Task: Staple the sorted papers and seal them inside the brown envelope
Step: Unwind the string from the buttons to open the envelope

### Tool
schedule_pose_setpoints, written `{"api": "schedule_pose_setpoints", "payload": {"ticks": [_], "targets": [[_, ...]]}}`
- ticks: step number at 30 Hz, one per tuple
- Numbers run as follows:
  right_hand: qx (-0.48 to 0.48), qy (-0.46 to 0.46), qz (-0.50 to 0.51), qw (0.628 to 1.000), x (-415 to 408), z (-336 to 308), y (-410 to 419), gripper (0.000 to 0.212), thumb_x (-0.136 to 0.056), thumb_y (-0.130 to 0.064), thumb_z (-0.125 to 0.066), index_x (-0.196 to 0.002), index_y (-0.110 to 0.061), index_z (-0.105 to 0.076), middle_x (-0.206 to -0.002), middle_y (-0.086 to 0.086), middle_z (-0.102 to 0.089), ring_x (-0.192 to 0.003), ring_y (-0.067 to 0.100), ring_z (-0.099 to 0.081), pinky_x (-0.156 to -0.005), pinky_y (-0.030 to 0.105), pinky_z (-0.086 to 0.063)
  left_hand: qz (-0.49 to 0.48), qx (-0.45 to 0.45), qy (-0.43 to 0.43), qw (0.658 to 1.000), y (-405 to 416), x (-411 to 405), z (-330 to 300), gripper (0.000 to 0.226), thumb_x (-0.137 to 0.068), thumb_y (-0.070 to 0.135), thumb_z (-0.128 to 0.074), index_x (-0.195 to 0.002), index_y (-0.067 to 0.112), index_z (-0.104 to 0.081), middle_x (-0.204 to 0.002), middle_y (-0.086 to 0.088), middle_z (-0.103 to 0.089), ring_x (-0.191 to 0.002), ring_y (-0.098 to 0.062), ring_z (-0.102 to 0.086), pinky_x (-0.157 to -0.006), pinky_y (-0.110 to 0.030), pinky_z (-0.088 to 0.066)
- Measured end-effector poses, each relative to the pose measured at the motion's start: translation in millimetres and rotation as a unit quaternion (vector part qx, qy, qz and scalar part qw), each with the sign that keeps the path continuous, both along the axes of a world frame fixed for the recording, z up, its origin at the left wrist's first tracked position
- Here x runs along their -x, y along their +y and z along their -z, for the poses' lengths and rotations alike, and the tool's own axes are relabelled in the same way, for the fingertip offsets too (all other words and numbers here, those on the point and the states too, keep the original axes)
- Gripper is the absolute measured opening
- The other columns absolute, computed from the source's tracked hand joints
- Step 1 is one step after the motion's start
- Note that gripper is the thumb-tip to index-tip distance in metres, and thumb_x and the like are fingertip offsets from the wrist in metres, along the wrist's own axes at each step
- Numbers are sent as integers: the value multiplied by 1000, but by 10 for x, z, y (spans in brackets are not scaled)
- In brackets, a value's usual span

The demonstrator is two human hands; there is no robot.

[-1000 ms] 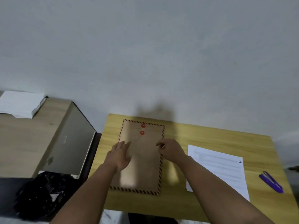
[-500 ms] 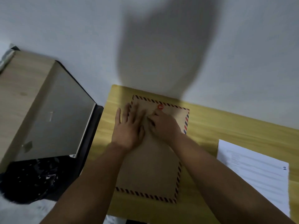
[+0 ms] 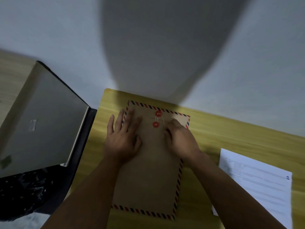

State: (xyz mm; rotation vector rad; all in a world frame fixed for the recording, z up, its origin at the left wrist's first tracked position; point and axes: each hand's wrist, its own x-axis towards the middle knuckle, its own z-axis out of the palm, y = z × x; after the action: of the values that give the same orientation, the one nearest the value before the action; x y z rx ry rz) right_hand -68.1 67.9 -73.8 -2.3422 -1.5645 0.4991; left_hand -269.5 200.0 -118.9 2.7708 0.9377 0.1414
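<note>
Fingers [image 3: 125, 120] of the left hand [image 3: 123, 138] lie straight and spread, pressing flat on the upper left part of the brown envelope [image 3: 148, 171], with the outer fingertips reaching past the envelope's striped left edge onto the yellow table [image 3: 231, 139]. On the envelope's upper right part, the right hand [image 3: 179, 138] has its fingers curled in, and a thin white string [image 3: 163, 120] runs from the red discs down to its fingertips; it appears to pinch that string, though the contact itself is blurred.

From the head view, the envelope lies flat on the table, long side running away from the person, its border striped red and blue. Two red button discs [image 3: 157, 119] sit one above the other near the envelope's far end, with string wound between them. To the right of the envelope, well apart, a printed white paper sheet [image 3: 264, 182] lies on the same table. Left of the envelope, beyond the table edge, a closed grey laptop [image 3: 41, 123] rests on a lighter wooden surface, and below it sits a crumpled black plastic bag [image 3: 21, 194].
</note>
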Motion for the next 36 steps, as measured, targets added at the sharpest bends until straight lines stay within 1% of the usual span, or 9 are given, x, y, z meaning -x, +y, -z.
{"api": "schedule_pose_setpoints", "payload": {"ticks": [8, 10, 14, 16, 19, 23, 30, 33, 36], "targets": [[-43, 76, 153, 984, -85, -32, 138, 14, -90, -9, -51, -79, -16, -58, -80, 4, -59, -72, 27, -57, -65, 40, -52, -7, 3, 7, 1000, -7, -12, -20, 67, -97, 47, -44, -160, 27, -34, -174, -6, -13, -161, -32, -7, -126, -61, -13], [-70, 115, 210, 968, -96, -39, 249, 13, -93, -9, -54, -84, -15, -62, -80, 4, -64, -73, 24, -60, -65, 37, -52, -9, 4, 13, 1000, -9, -9, -25, 67, -98, 48, -42, -161, 27, -34, -174, -6, -13, -162, -31, -6, -126, -61, -13], [-177, 350, 339, 855, -115, -154, 478, 15, -98, -10, -60, -88, -20, -67, -75, 0, -68, -66, 14, -61, -64, 31, -46, -11, 8, 16, 1000, 2, -16, -35, 67, -97, 49, -42, -160, 27, -35, -174, -6, -14, -162, -30, -6, -127, -60, -11], [-209, 376, 352, 831, -109, -187, 511, 16, -98, -10, -61, -87, -19, -68, -75, 1, -68, -68, 18, -64, -63, 34, -49, -10, 7, 17, 1000, 0, -15, -33, 67, -96, 49, -43, -159, 27, -37, -174, -6, -15, -162, -31, -6, -127, -60, -11], [-183, 279, 334, 882, -100, -179, 492, 10, -93, -13, -65, -88, -18, -72, -82, -7, -72, -73, 12, -66, -69, 30, -53, -10, 5, 12, 1000, -2, -15, -28, 67, -95, 47, -45, -158, 27, -38, -174, -6, -17, -162, -31, -7, -128, -59, -10], [4, 90, 248, 965, -116, -180, 491, 15, -83, -24, -60, -83, -21, -75, -83, -5, -72, -77, 18, -66, -70, 29, -54, -8, 3, 17, 1000, 1, -12, -23, 67, -95, 48, -46, -159, 27, -38, -173, -6, -17, -162, -31, -7, -128, -59, -10], [118, -38, 163, 979, -176, -127, 652, 16, -87, -19, -53, -73, -15, -60, -79, 6, -64, -80, 33, -68, -65, 32, -51, -6, -7, 23, 1000, 10, -12, 15, 67, -96, 50, -42, -159, 28, -37, -174, -6, -16, -162, -31, -5, -127, -59, -11], [139, -91, 135, 977, -192, -111, 730, 15, -87, -9, -56, -82, -11, -70, -84, 11, -69, -82, 36, -71, -64, 34, -57, -7, -7, 16, 1000, 7, -11, 13, 67, -96, 49, -45, -159, 28, -37, -173, -6, -18, -162, -31, -6, -128, -59, -11], [140, -71, 122, 980, -210, -107, 752, 16, -87, -20, -61, -71, -15, -63, -80, 9, -67, -77, 33, -68, -65, 35, -57, -9, -6, 8, 1000, 3, -13, 3, 67, -95, 48, -45, -158, 28, -39, -173, -6, -20, -161, -31, -8, -128, -59, -11]]}}
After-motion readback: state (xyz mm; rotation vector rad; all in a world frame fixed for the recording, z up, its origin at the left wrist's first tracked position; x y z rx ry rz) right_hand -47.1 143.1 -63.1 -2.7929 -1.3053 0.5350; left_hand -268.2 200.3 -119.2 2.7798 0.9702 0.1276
